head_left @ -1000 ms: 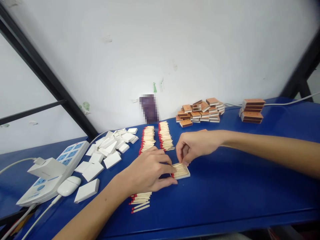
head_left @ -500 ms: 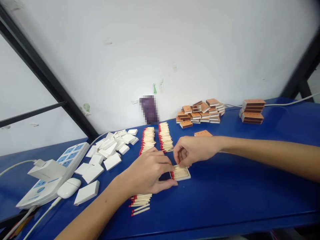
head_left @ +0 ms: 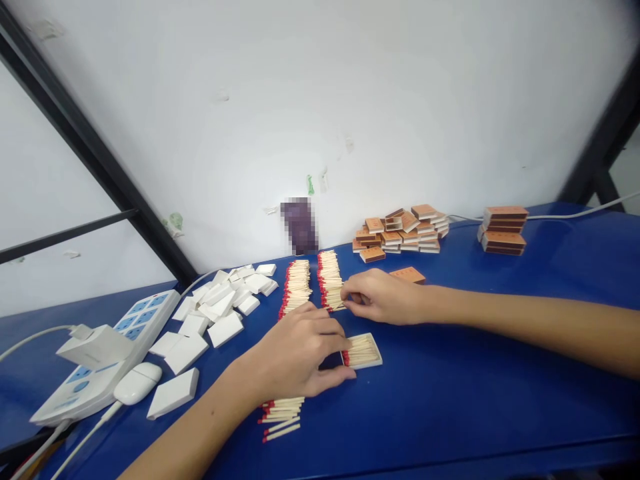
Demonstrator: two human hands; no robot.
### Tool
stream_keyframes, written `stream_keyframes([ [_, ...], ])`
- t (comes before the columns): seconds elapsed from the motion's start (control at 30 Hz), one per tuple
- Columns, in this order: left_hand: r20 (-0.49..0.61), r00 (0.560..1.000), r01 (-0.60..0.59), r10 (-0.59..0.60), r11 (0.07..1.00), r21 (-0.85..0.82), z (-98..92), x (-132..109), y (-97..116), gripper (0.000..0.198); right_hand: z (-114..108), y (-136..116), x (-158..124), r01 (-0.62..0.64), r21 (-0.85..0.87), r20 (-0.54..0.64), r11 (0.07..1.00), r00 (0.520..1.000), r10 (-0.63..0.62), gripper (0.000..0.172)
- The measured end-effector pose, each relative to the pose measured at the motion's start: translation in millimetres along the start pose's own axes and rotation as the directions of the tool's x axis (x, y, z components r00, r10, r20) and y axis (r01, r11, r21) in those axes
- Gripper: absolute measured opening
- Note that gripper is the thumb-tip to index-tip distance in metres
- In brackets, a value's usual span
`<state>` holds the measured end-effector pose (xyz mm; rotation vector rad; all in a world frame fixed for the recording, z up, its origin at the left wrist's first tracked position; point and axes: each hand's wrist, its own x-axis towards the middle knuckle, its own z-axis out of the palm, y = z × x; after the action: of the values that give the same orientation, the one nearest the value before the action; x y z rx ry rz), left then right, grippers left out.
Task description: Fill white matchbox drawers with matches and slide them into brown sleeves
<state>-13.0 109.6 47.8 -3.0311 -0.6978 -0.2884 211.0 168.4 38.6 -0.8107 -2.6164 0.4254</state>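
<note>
A white matchbox tray lies on the blue table with a layer of red-headed matches in it. My left hand holds its left end between curved fingers and thumb, hiding part of that end. Two tall rows of matches stand behind: a left row and a right row, red heads to the left. At the near right edge of the right row, my right hand pinches at match ends; its palm faces down. Loose matches stick out below my left wrist.
White matchbox trays lie heaped on the left, beside a power strip with a charger and a white earbud case. Orange matchboxes or sleeves are piled at the back; more stand stacked to the right. One orange box lies behind my right wrist.
My right hand has moved up and left from the tray to the right match row. My left hand stays at the tray, whose matches are now more exposed. The camera view has shifted slightly.
</note>
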Motion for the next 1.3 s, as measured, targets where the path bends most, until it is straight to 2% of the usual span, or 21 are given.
stream_keyframes([
  [0.1, -0.025, 1.000, 0.012, -0.013, 1.000, -0.010, 1.3, -1, -2, 0.028, 13, 5, -1, 0.029, -0.103, -0.062, 0.994, 0.997, -0.036, 0.013],
  [0.27, -0.064, 0.997, 0.039, -0.041, 0.999, -0.020, 1.5, -3, -4, 0.041, 24, 10, -3, 0.043, -0.155, -0.084, 0.987, 0.995, -0.057, 0.015],
  [0.37, -0.100, 0.993, 0.057, -0.059, 0.998, -0.030, -1.8, -3, -6, 0.042, 27, 12, -3, 0.050, -0.136, -0.101, 0.989, 0.993, -0.064, 0.014],
  [0.47, -0.149, 0.985, 0.090, -0.083, 0.995, 0.038, -6.6, -2, -8, 0.026, 28, 15, -4, 0.060, -0.099, -0.101, 0.993, 0.992, -0.070, 0.012],
  [0.6, -0.200, 0.969, 0.182, -0.143, 0.964, 0.194, -9.5, -2, -15, 0.040, 29, 16, -5, 0.061, -0.049, -0.096, 0.997, 0.993, -0.065, 0.010],
  [0.67, -0.208, 0.965, 0.198, -0.157, 0.960, 0.197, -8.5, -3, -18, 0.042, 28, 15, -5, 0.051, -0.043, -0.100, 0.998, 0.993, -0.055, 0.010],
  [0.73, -0.209, 0.966, 0.189, -0.153, 0.968, 0.163, -6.7, -5, -21, 0.035, 28, 14, -4, 0.037, -0.041, -0.106, 0.998, 0.994, -0.041, 0.011],
  [0.83, -0.172, 0.973, 0.180, -0.154, 0.972, 0.149, -5.6, -7, -23, 0.029, 28, 13, -4, 0.028, -0.036, -0.101, 0.999, 0.994, -0.031, 0.011],
  [1.03, -0.022, 0.981, 0.195, -0.194, 0.969, 0.152, -11.3, -7, -17, 0.029, 29, 16, -4, 0.029, -0.018, -0.097, 0.999, 0.995, -0.031, 0.008],
  [1.3, 0.030, 0.977, 0.208, -0.212, 0.973, 0.104, -15.8, -5, -13, 0.031, 25, 14, -4, 0.038, 0.019, -0.095, 0.999, 0.995, -0.036, 0.003],
])
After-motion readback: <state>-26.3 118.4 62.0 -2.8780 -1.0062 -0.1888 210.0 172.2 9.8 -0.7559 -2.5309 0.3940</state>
